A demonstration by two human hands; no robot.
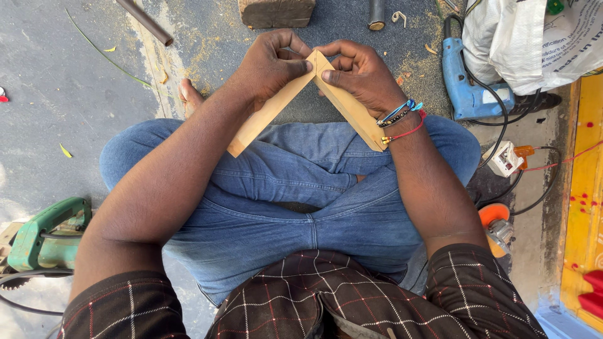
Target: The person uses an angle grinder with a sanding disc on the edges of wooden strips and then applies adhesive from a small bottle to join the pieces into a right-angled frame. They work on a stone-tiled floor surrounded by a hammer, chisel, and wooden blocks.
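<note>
I sit cross-legged in blue jeans on a grey floor. My left hand grips the upper end of a flat wooden strip that slants down to the left. My right hand grips a second wooden strip that slants down to the right. The two strips meet at their top ends between my thumbs, forming a peaked corner joint over my knees. Beaded and thread bracelets circle my right wrist.
A blue power drill with black cable lies at upper right beside a white sack. A white plug socket and an orange tool sit to the right. A green power saw lies left. A wood block and sawdust are ahead.
</note>
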